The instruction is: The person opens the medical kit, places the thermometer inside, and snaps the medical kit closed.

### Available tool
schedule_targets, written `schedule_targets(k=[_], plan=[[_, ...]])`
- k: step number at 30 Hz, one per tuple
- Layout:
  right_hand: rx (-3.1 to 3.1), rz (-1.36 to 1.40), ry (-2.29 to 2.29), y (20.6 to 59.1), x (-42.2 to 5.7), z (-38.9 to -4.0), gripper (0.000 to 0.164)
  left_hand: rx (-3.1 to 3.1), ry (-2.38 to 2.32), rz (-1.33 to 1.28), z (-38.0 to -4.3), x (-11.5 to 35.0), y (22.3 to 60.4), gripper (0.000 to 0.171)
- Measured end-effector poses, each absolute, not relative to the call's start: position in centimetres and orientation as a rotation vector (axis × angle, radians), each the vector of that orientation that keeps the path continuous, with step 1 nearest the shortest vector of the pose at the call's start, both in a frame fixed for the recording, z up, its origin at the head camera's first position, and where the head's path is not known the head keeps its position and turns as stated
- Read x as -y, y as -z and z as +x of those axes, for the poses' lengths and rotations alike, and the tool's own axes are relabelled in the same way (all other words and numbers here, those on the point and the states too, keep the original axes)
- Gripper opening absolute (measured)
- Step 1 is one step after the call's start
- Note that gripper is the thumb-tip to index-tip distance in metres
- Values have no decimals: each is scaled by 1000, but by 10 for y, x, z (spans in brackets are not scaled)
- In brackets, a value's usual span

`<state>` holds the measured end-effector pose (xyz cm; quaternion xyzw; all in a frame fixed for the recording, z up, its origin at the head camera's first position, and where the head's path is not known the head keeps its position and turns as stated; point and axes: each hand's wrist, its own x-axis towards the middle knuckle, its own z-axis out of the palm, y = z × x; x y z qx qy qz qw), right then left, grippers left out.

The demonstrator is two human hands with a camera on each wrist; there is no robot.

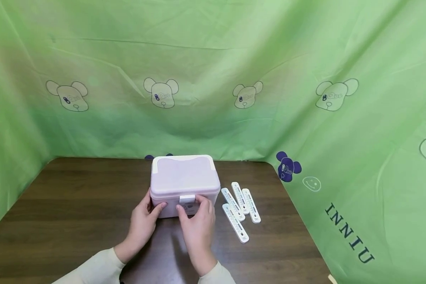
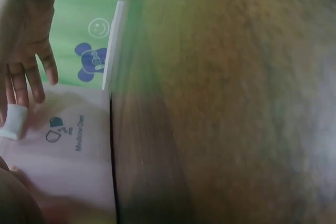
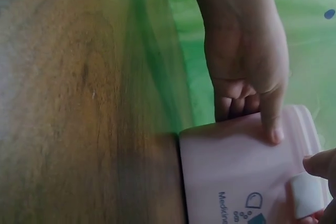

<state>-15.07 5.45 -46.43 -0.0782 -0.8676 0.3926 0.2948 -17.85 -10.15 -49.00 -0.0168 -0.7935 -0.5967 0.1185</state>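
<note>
A pale pink medicine chest (image 1: 184,175) with a lilac and white lid stands on the table, its lid down. My left hand (image 1: 141,223) grips its left side, thumb on the front wall and the other fingers round the corner. On the front, my right hand (image 1: 200,228) has thumb and forefinger at either side of the white latch (image 1: 187,198), pinching it. The print "Medicine Chest" (image 2: 79,132) and a capsule drawing show below the latch in the left wrist view. The latch (image 3: 307,195) lies flat against the front in the right wrist view.
Several white strip thermometers (image 1: 236,223) lie loosely grouped on the brown wooden table (image 1: 85,205), just right of the chest. Green cloth (image 1: 206,130) with bear prints hangs round the table's back and sides.
</note>
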Motion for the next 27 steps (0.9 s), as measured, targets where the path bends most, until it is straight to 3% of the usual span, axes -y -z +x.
schedule_targets(k=[15, 27], plan=[[2196, -217, -844, 477, -55, -177, 56, 2265, 1666, 23, -180, 95, 494, 72], [2378, -198, -757, 454, -65, -177, 51, 2268, 1665, 54, -178, 90, 492, 72]])
